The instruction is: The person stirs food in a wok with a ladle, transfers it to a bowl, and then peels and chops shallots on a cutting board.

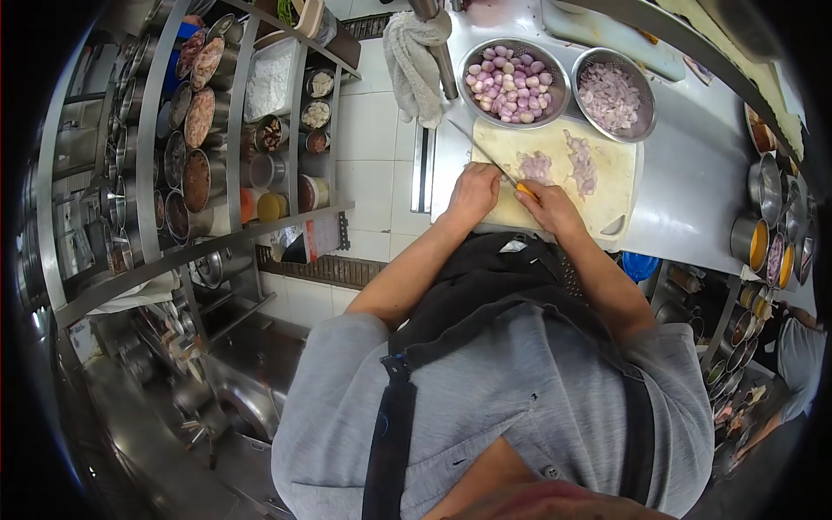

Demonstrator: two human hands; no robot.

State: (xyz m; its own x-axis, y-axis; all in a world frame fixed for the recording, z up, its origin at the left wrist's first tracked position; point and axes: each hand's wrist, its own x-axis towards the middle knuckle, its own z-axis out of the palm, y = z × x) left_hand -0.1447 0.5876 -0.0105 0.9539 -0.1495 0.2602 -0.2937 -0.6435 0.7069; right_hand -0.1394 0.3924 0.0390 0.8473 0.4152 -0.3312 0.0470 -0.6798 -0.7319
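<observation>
My right hand (551,208) is closed round the orange handle of a knife (494,160), whose blade slants away to the far left. My left hand (476,192) rests with curled fingers at the left part of a pale cutting board (617,186), close beside the blade. Anything inside those fingers is hidden. Chopped shallots lie on the board in a small pile (536,165) and a longer strip (581,163). Beyond the board, one metal colander (563,94) holds whole peeled shallots (510,85). Another metal bowl (650,113) to its right holds chopped shallots (609,95).
A grey towel (416,65) hangs on a pole at the counter's left end. Metal shelving (243,130) with several food containers stands at the left. Pots and bowls (763,217) crowd the right side. Another person's grey shirt (799,355) shows at the far right.
</observation>
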